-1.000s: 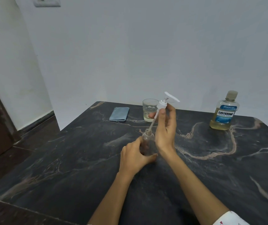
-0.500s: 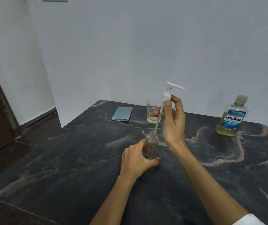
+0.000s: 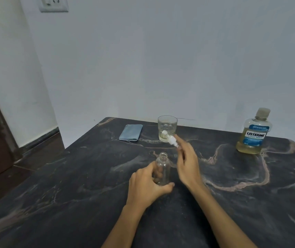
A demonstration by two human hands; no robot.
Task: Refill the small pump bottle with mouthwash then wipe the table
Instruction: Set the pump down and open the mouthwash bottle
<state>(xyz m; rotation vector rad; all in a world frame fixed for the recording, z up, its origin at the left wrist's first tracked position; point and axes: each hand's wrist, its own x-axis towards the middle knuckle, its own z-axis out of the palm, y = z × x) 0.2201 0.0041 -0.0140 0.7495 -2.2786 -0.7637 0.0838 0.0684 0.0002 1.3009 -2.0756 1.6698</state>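
From the head view I see my left hand wrapped around the small pump bottle, which stands upright and open-necked on the dark marble table; it looks empty. My right hand pinches the white pump head just above and right of the neck, tilted and clear of the bottle. Behind it a glass holds a little pale liquid. The mouthwash bottle, capped and partly full of yellow liquid, stands far right. A folded blue cloth lies left of the glass.
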